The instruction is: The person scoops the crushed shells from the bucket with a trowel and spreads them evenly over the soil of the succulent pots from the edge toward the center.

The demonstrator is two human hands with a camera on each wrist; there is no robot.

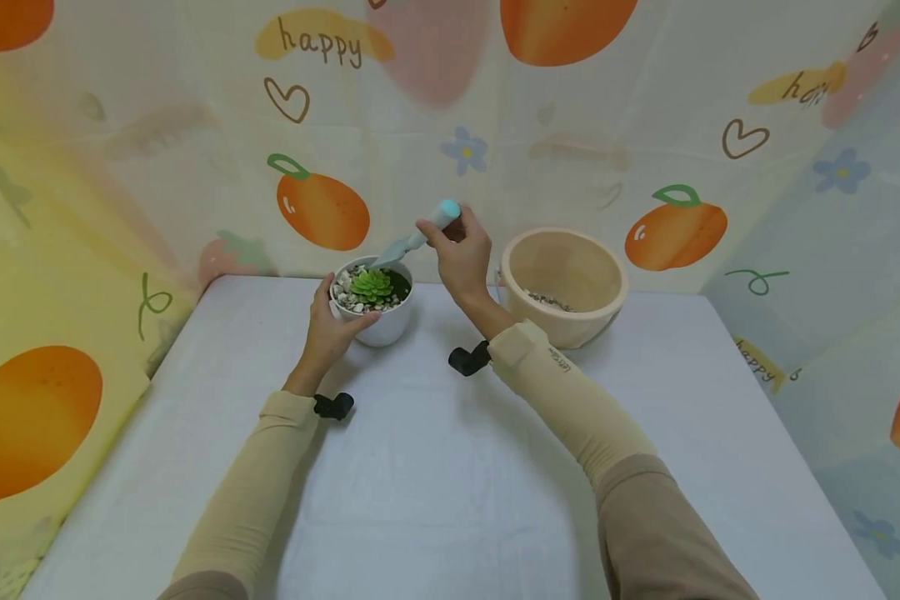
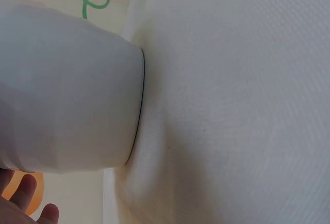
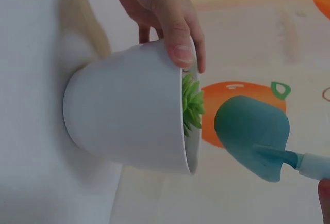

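My left hand (image 1: 331,332) grips the rim of a white flowerpot (image 1: 385,330) that stands on the table, thumb on the near side. In the pot sits a green succulent (image 1: 372,286), with pale pebbles (image 1: 347,293) around its left and front and a dark patch of soil at the right. My right hand (image 1: 465,254) holds the handle of a small light-blue trowel (image 3: 252,136), raised at the pot's back right. In the right wrist view, the trowel's blade hangs just above the rim, apart from the leaves, and shows no load on its visible face.
A larger beige tub (image 1: 603,310) with some gravel (image 1: 549,300) on its bottom stands to the right, close beside my right wrist. A white cloth covers the table (image 1: 420,500). Behind it hangs a printed curtain (image 1: 412,150), near the back of both containers.
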